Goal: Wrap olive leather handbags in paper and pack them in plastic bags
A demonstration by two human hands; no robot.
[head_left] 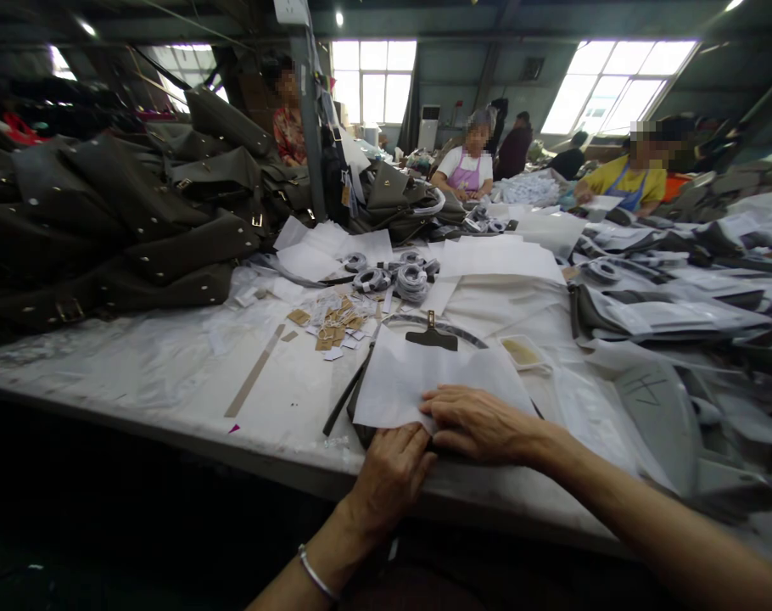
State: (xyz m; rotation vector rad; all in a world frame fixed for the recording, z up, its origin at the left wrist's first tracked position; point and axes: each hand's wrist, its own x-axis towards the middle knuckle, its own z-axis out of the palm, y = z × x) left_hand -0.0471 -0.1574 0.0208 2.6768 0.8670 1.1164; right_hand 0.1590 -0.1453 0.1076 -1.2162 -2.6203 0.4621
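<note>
A white paper sheet lies over a dark bag near the table's front edge; only the bag's top flap and curved handle show above the sheet. My right hand lies flat on the sheet's lower edge, fingers stretched out to the left. My left hand, with a silver bangle on the wrist, sits just below it at the sheet's bottom edge, fingers curled down onto the paper and bag edge. What its fingertips grip is hidden.
A heap of dark olive bags fills the left of the table. Small tan tags, coiled straps, white sheets and a small tray lie beyond. Several people work at the far end.
</note>
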